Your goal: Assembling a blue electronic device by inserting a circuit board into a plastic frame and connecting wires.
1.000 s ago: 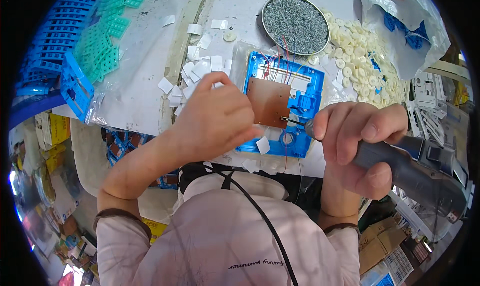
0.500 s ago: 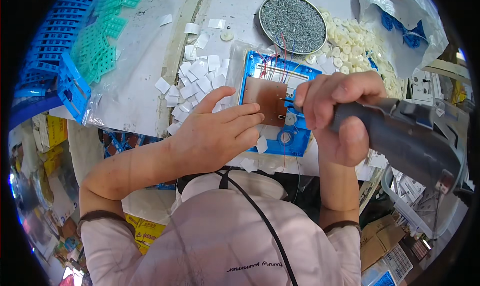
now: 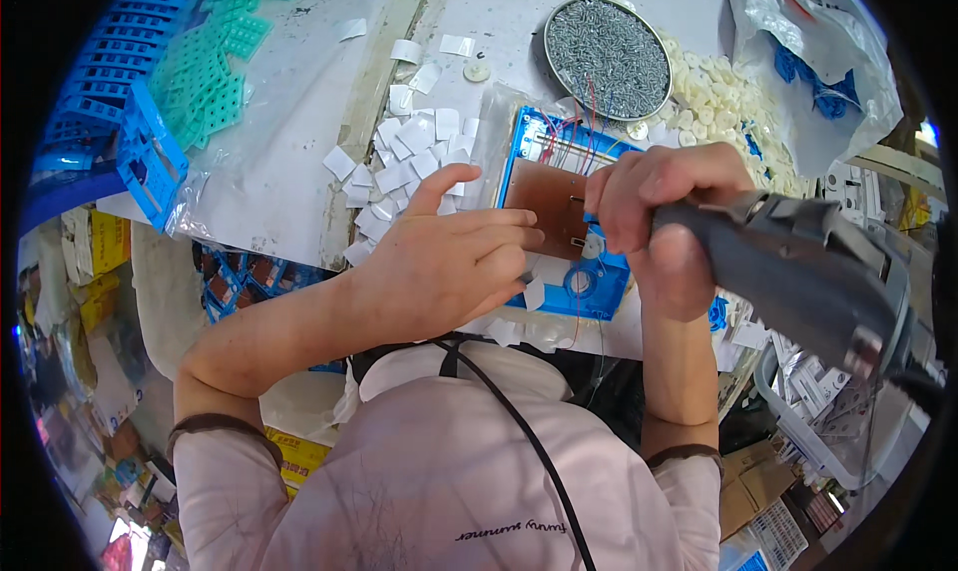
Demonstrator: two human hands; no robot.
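A blue plastic housing [image 3: 589,272] lies flat on the desk [image 3: 299,152], just in front of the person's chest, with a brown circuit board [image 3: 547,204] seated inside it and thin red wires [image 3: 589,137] running from its far edge. A round opening shows near its closer edge.

The left hand [image 3: 449,262] rests palm down on the housing's left side, fingers [image 3: 499,237] extended flat and pressing, gripping nothing. The right hand [image 3: 659,207] is closed tight around a dark grey electric screwdriver [image 3: 798,267], whose tip is hidden behind the knuckles where it meets the board.

Likely risks, judging from this pose: the driver sits at a slant, so its bit could slip off a screw head and scratch the board or catch the wires. The left fingertips lie very close to the tip and could be nicked. If the pressing hand lifts, the light housing may turn under the driver.

Beyond the housing, small white paper squares [image 3: 409,152] are scattered to the left. A round metal dish of screws [image 3: 609,57] stands behind it, with a heap of cream plastic discs [image 3: 728,112] beside that. Teal gridded parts [image 3: 215,82] and blue crates [image 3: 110,102] lie far left on a clear plastic sheet [image 3: 279,172].
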